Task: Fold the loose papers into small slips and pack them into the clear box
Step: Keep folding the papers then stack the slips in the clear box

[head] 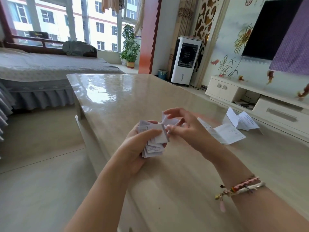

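Over the glossy beige table (117, 97), near its front-left edge, the left hand (138, 148) curls around a bundle of small white printed folded slips (153, 146), likely gathering them for packing. The right hand (185, 129) pinches a partly folded white slip (168, 121) beside the bundle, probably creasing it. Toward the right edge lie larger creased white loose papers (229, 133). No clear box shows.

You're working in bright daylight from the big window (66, 22) at the back left — it's overexposed, and it throws a white glare across the glossy desk (107, 91). Shadows are faint. Wide-angle distortion bends the edges, and your hands (180, 128) and the wall at right look slightly soft.
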Demonstrator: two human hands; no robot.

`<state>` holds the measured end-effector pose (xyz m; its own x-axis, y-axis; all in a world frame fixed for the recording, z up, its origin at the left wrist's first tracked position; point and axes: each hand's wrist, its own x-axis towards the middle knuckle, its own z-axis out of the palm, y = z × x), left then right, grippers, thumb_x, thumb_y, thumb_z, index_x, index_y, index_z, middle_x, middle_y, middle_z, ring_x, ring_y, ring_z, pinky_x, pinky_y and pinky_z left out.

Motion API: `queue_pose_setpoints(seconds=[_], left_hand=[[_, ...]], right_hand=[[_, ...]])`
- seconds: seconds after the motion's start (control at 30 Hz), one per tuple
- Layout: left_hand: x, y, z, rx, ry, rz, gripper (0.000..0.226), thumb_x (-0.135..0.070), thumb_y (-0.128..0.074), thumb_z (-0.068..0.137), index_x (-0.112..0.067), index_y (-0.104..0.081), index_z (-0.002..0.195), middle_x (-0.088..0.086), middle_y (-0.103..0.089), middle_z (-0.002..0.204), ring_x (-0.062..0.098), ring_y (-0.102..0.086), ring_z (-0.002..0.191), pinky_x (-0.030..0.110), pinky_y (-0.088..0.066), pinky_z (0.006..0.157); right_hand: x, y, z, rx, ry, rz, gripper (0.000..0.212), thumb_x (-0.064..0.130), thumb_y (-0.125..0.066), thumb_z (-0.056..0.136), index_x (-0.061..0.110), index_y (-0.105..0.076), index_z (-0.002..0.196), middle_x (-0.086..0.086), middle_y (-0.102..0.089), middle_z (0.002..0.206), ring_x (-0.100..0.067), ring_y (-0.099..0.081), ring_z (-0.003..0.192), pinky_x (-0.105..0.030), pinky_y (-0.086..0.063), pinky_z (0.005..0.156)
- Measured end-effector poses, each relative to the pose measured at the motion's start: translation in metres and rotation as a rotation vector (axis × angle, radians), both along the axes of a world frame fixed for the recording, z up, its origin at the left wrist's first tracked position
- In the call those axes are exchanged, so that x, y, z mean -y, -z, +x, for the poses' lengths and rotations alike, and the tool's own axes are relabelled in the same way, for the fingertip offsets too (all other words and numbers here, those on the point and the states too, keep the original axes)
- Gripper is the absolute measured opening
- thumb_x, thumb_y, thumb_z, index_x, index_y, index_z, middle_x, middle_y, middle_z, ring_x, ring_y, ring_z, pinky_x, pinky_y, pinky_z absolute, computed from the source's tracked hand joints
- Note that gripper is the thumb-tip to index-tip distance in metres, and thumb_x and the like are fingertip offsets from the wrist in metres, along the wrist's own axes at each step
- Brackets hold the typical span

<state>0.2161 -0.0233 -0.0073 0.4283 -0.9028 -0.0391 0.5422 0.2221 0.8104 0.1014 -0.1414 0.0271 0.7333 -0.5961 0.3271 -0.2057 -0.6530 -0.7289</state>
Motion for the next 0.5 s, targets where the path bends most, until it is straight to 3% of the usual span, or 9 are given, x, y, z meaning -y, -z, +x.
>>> queue_pose_setpoints(seconds=[0.07, 0.17, 0.23, 0.33, 0.43, 0.5], left_hand=[[0.0, 0.0, 0.002, -0.033, -0.02, -0.031, 0.021, 0.005, -0.054, 0.09, -0.005, -0.053, 0.109, 0.026, -0.068, 0.108, 0.037, -0.068, 0.096, 0.04, -0.057, 0.079], [-0.001, -0.003, 0.002, -0.073, -0.049, -0.058, 0.019, 0.005, -0.05, 0.091, -0.007, -0.051, 0.107, 0.023, -0.07, 0.102, 0.029, -0.07, 0.08, 0.037, -0.058, 0.075], [0.0, -0.004, 0.001, -0.094, -0.077, -0.055, 0.017, 0.003, -0.052, 0.092, -0.007, -0.051, 0.105, 0.022, -0.067, 0.095, 0.024, -0.065, 0.07, 0.032, -0.058, 0.067], [0.005, -0.002, 0.003, -0.119, -0.134, -0.028, 0.024, 0.004, -0.057, 0.089, -0.005, -0.051, 0.11, 0.02, -0.059, 0.094, 0.02, -0.058, 0.066, 0.029, -0.053, 0.063], [0.009, 0.0, 0.004, -0.078, -0.17, -0.008, 0.043, -0.001, -0.069, 0.082, -0.004, -0.051, 0.121, 0.015, -0.058, 0.086, 0.017, -0.059, 0.062, 0.026, -0.054, 0.058], [0.01, 0.0, 0.004, -0.06, -0.187, 0.005, 0.046, -0.009, -0.074, 0.079, -0.005, -0.052, 0.119, 0.013, -0.06, 0.085, 0.017, -0.058, 0.061, 0.026, -0.054, 0.057]], right_hand=[[0.013, 0.007, -0.002, 0.001, 0.168, -0.084, 0.04, 0.012, -0.058, 0.089, 0.037, -0.054, 0.119, 0.013, -0.055, 0.121, -0.017, -0.044, 0.111, -0.029, -0.038, 0.09], [0.024, 0.021, -0.005, -0.209, 0.318, -0.379, 0.048, 0.019, -0.061, 0.087, 0.036, -0.049, 0.13, 0.013, -0.049, 0.134, -0.018, -0.033, 0.123, -0.03, -0.026, 0.093], [0.028, 0.033, -0.003, -0.282, 0.294, -0.514, 0.034, 0.023, -0.065, 0.087, 0.031, -0.06, 0.119, 0.012, -0.051, 0.135, -0.017, -0.031, 0.129, -0.035, -0.023, 0.099], [0.025, 0.039, 0.001, -0.195, 0.315, -0.649, 0.009, 0.018, -0.068, 0.085, 0.023, -0.07, 0.091, 0.008, -0.067, 0.106, -0.019, -0.045, 0.12, -0.032, -0.02, 0.09], [0.02, 0.025, -0.001, -0.074, 0.304, -0.559, 0.012, 0.018, -0.069, 0.085, 0.03, -0.068, 0.086, 0.018, -0.061, 0.085, -0.014, -0.05, 0.104, -0.026, -0.018, 0.082], [0.012, 0.009, -0.004, -0.001, 0.204, -0.336, 0.016, 0.02, -0.068, 0.087, 0.035, -0.066, 0.082, 0.017, -0.06, 0.085, -0.009, -0.052, 0.098, -0.029, -0.03, 0.085]])
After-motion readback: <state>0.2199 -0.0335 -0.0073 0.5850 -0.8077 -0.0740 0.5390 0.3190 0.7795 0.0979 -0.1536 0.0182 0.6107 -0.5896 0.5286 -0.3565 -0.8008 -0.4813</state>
